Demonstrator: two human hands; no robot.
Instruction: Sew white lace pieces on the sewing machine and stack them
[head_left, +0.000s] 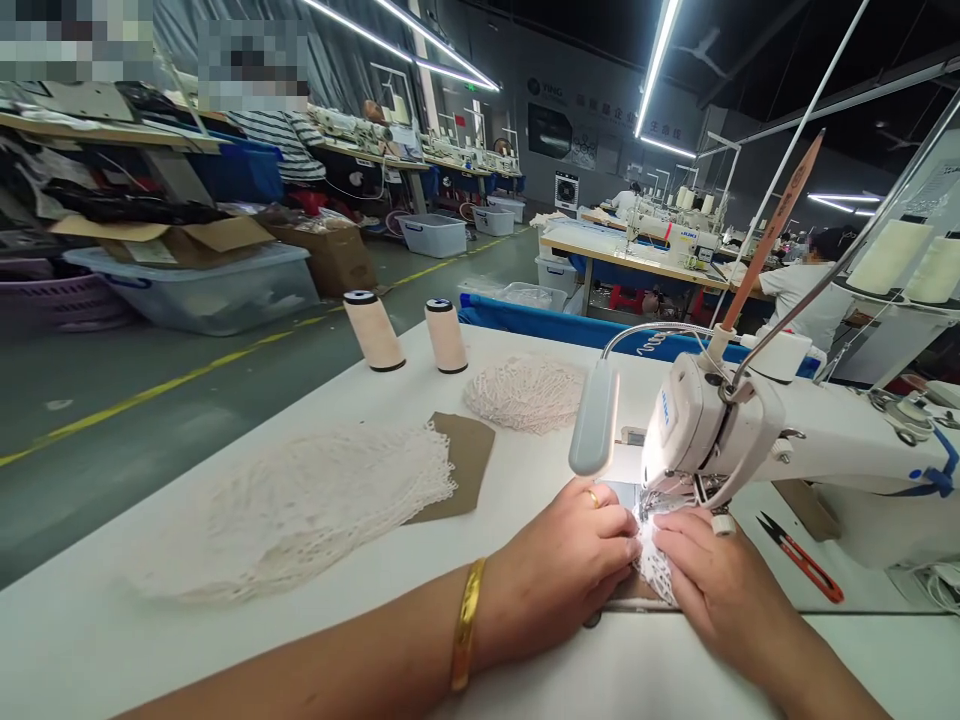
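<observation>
Bare forearms (pixel 337 650) reach forward; left hand (pixel 562 560) and right hand (pixel 727 585) pinch white lace trim (pixel 657 577) under the sewing machine head (pixel 679 425). Uneven pulling could bunch this openwork; a hand so near could be pricked. "JUKI" is readable here and on 1 farther machine (pixel 671 240) (also "YING" on the wall (pixel 630 165)).

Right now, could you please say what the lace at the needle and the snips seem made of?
Lace: apparently matte thread, judging by its openwork; cotton or synthetic, unclear.
Thread snips: probably metal blades, dark and slim; smooth orange-red handle, perhaps plastic or metal.
</observation>
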